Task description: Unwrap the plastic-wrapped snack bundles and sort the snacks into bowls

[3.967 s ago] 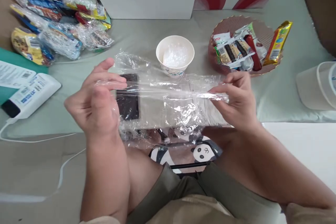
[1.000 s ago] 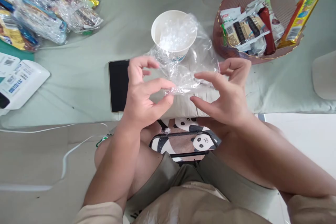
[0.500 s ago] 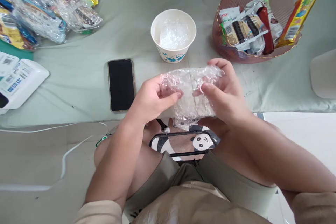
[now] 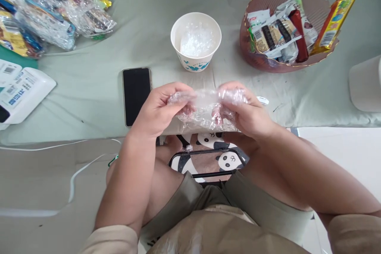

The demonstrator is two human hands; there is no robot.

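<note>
Several fingers [image 4: 217,114] show only dimly through the crumpled clear plastic [image 4: 201,110].

The film [image 4: 205,105] is clear with white glints, the tabletop [image 4: 133,39] sage green. At 12 o'clock the cup [image 4: 195,64] is white with teal print. At 2, the bowl [image 4: 264,63] is see-through pink, ribbed and gold-rimmed, its tall pack [image 4: 336,22] yellow and red. The tub [image 4: 366,83] at 3 is off-white. At 9, the phone [image 4: 137,97] is black, gold-edged. At 10, wrappers [image 4: 47,16] mix blue, yellow and red. At 5, a panda print [image 4: 226,161] shows black and white on brown; at 6, the shorts [image 4: 172,202] are olive
</note>
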